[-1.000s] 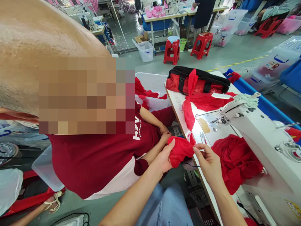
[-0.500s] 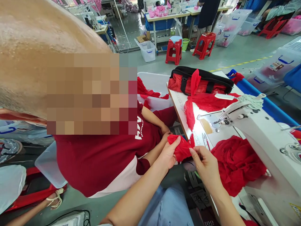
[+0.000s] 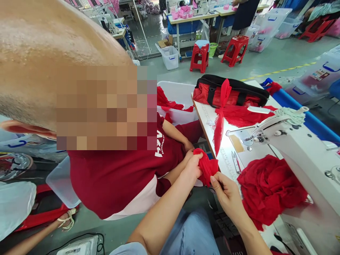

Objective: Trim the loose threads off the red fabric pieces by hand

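In front of the table's edge, a piece of red fabric point(image 3: 208, 165) is held up between both hands. My left hand point(image 3: 194, 165) is closed round its left part, with the cloth bunched over the fingers. Thumb and fingers of my right hand point(image 3: 224, 186) pinch its lower right edge. Right of my hands, a crumpled heap of red cloth point(image 3: 271, 187) lies by the sewing machine point(image 3: 292, 138). Thread snips point(image 3: 236, 163) lie on the white table top point(image 3: 225, 166). A strip of red cloth point(image 3: 220, 117) stretches over the table's left part.
A co-worker in a dark red shirt point(image 3: 114, 180) leans close on my left, arms near mine. A red and black bag point(image 3: 231, 91) lies at the table's back. Behind are a white bin point(image 3: 177, 86) with red cloth and red stools point(image 3: 199, 58).
The red fabric between my hands has been turned and bunched more. My right hand has shifted slightly down and left along its edge. The hanging red strip looks straighter.
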{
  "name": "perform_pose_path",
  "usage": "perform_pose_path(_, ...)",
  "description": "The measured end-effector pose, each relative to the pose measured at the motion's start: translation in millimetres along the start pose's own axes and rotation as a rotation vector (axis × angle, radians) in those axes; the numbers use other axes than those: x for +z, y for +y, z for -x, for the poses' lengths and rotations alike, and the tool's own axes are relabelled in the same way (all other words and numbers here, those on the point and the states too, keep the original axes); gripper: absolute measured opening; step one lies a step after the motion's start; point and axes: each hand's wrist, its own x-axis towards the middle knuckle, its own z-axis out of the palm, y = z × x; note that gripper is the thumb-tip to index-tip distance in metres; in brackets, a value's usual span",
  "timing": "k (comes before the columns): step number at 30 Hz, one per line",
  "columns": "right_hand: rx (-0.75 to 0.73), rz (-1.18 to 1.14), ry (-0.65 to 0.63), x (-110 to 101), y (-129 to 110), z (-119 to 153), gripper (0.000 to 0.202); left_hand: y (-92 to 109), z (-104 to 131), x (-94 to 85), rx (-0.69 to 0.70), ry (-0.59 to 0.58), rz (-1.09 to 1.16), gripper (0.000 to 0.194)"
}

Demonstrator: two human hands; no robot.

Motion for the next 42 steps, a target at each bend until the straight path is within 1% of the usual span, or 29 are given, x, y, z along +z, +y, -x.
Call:
perform_pose_path(3,0.06,-0.053,0.049,-11,4,-2,0.038,8,12,-4.6,0.078,-0.092,-0.113,0.012)
perform_pose_path(6,0.122,-0.069,0.044,-18,12,-2,0.041,14,26,-8.7,0.129,-0.182,-0.197,0.025)
perform_pose_path(9,0.148,0.006,0.014,-16,19,-2,0.042,13,36,-9.2,0.139,-0.237,-0.259,0.034)
perform_pose_path(12,0.112,0.101,0.058,-8,19,-5,0.039,8,40,-6.7,0.149,-0.277,-0.284,0.038)
perform_pose_path(16,0.016,0.091,0.122,-1,12,-10,0.033,6,40,-4.7,0.18,-0.304,-0.285,0.04)
perform_pose_path(21,-0.011,0.111,0.124,0,9,-9,0.028,8,37,-8.6,0.204,-0.294,-0.278,0.041)
perform_pose_path(26,0.017,0.17,0.047,3,12,-5,0.036,8,35,-11.2,0.21,-0.281,-0.248,0.042)
perform_pose_path(29,-0.006,0.211,0.019,5,13,-4,0.037,4,30,-9.5,0.213,-0.234,-0.202,0.042)
perform_pose_path(31,-0.038,0.231,-0.002,6,12,-2,0.037,0,25,-7.1,0.205,-0.183,-0.17,0.039)
perform_pose_path(34,-0.085,0.248,-0.032,8,10,1,0.036,-6,16,-2.4,0.155,-0.1,-0.135,0.028)
perform_pose_path(37,-0.109,0.257,-0.038,12,10,4,0.035,-10,4,2.4,0.074,-0.047,-0.131,0.021)
perform_pose_path(40,-0.118,0.259,-0.029,16,11,6,0.034,-11,-4,4.3,0.012,-0.038,-0.155,0.023)
perform_pose_path(42,-0.117,0.252,-0.023,16,13,7,0.034,-10,-3,2.5,0.004,-0.052,-0.17,0.026)
